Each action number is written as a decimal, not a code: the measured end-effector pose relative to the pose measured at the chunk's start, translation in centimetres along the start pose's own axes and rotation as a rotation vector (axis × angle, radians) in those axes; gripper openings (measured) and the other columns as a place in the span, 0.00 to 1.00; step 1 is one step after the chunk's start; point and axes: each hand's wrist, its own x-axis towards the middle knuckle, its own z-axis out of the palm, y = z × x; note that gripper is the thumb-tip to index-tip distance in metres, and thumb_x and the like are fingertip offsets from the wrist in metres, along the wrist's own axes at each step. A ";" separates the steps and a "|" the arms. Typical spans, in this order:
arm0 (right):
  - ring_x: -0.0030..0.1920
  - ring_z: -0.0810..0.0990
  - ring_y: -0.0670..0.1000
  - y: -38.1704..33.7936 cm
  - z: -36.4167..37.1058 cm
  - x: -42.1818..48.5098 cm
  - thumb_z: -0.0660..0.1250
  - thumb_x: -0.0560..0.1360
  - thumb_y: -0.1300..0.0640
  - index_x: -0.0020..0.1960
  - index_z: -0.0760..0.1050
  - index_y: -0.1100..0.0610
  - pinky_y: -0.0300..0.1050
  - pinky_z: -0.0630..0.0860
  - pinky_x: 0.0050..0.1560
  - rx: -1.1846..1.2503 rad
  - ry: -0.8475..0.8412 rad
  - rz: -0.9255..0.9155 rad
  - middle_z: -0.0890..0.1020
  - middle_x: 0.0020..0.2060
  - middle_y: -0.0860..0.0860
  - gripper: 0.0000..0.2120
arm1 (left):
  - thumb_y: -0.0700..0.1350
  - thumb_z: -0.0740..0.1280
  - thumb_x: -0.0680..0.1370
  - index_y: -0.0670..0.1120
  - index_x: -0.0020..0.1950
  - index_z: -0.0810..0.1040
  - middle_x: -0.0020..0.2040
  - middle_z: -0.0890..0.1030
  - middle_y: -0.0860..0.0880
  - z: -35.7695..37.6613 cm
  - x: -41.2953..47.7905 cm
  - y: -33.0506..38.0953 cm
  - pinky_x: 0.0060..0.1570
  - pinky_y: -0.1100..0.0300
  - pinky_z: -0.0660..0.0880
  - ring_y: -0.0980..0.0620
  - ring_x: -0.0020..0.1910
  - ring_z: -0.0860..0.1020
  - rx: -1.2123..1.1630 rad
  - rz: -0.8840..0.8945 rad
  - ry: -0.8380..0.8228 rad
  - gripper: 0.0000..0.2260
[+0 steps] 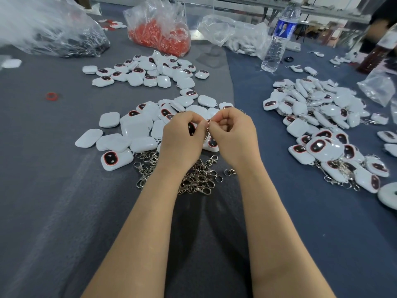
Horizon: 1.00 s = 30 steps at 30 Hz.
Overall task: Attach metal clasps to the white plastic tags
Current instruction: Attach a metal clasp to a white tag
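My left hand (182, 138) grips a white plastic tag (191, 128) with a dark red-rimmed window, mostly hidden under the fingers. My right hand (233, 136) pinches a metal clasp (208, 130) at the tag's edge, and the clasp hangs down between both hands. A pile of loose metal clasps (193, 175) lies on the grey cloth just below my wrists. Several bare white tags (133, 130) are spread around and behind my hands. To the right lies a heap of tags with clasps on them (322, 130).
Another group of white tags (150, 72) lies farther back. Behind it stand a bag of red parts (159, 37), a bag of dark parts (64, 39) and a bag of white parts (236, 37). A water bottle (277, 39) stands at the back right. A red ring (52, 96) lies at the left.
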 end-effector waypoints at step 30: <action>0.29 0.74 0.40 0.4 0.1 -0.3 0.64 0.70 0.66 0.39 0.75 0.57 0.29 0.69 0.31 -0.089 0.100 0.013 0.77 0.31 0.51 0.05 | 0.41 0.63 0.78 0.49 0.60 0.66 0.55 0.70 0.56 0.0 -0.1 0.1 0.44 0.87 0.58 0.62 0.55 0.68 -0.208 -0.047 -0.103 0.13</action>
